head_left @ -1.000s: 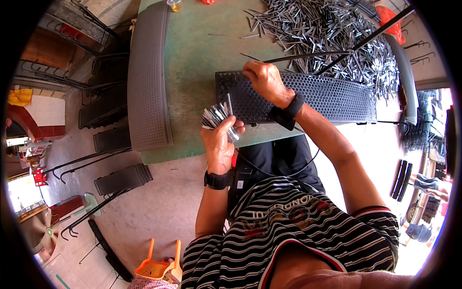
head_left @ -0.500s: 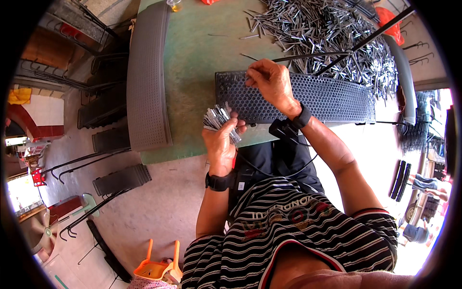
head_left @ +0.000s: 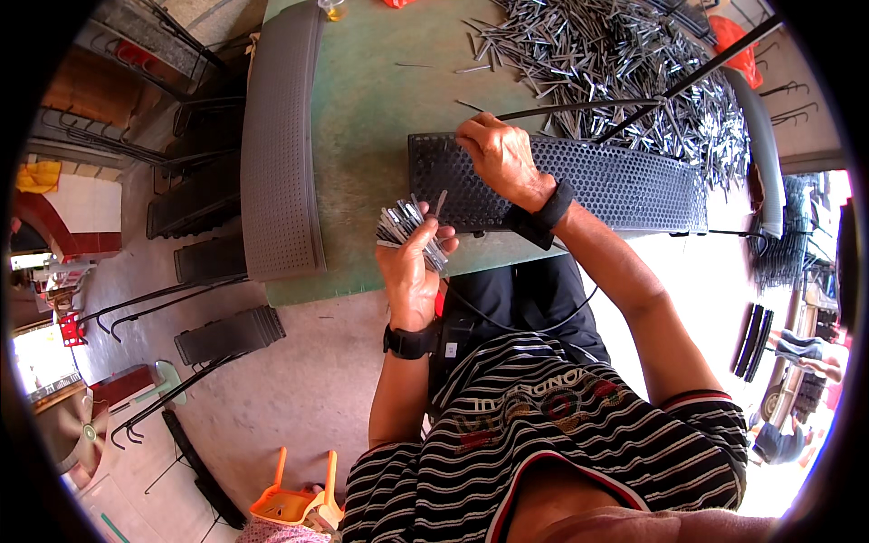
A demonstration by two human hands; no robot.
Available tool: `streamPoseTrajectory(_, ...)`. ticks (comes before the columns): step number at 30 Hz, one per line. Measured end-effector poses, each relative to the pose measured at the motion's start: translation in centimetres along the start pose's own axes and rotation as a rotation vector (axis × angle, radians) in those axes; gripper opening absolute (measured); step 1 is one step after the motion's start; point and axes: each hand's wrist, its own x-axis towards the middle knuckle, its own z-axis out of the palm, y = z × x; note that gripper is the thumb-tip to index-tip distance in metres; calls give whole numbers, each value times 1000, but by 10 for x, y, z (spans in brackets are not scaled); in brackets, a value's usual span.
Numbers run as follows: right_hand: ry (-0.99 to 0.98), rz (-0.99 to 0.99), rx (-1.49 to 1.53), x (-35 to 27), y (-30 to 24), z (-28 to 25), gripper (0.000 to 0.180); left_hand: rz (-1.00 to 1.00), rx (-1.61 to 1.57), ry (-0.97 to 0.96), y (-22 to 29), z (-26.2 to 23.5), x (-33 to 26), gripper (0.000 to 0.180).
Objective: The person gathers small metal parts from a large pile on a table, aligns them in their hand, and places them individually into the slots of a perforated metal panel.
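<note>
A bunch of thin, silvery metal strips (head_left: 401, 220) fans out of my left hand (head_left: 413, 271), whose fingers are wrapped round it. One strip (head_left: 441, 201) pokes up apart from the rest. My left hand is beside the near left corner of a long dark panel full of round holes (head_left: 615, 181), lying along the table's near edge. Over the far left part of this panel is my right hand (head_left: 500, 156), fingers curled and pinched together, back of the hand up. Whatever it may hold is hidden behind the fingers.
A large heap of similar strips (head_left: 615, 72) covers the far right of the green table (head_left: 362, 136). Black rods (head_left: 715, 59) cross above it. Long grey perforated sheets (head_left: 279, 145) lie at the left. An orange stool (head_left: 288, 505) stands on the floor, lower left.
My right hand has shifted slightly left and turned at the wrist, hiding its fingertips more. In my left hand, one strip now stands out from the bunch.
</note>
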Motion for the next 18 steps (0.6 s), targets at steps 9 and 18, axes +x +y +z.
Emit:
streamPoseTrajectory(9, -438, 496, 673, -7, -22, -23, 19, -18, -9, -4, -1, 1, 2, 21)
streamPoseTrajectory(18, -10, 477, 685, -8, -22, -20, 9, 31, 30, -53, -2, 9, -3, 25)
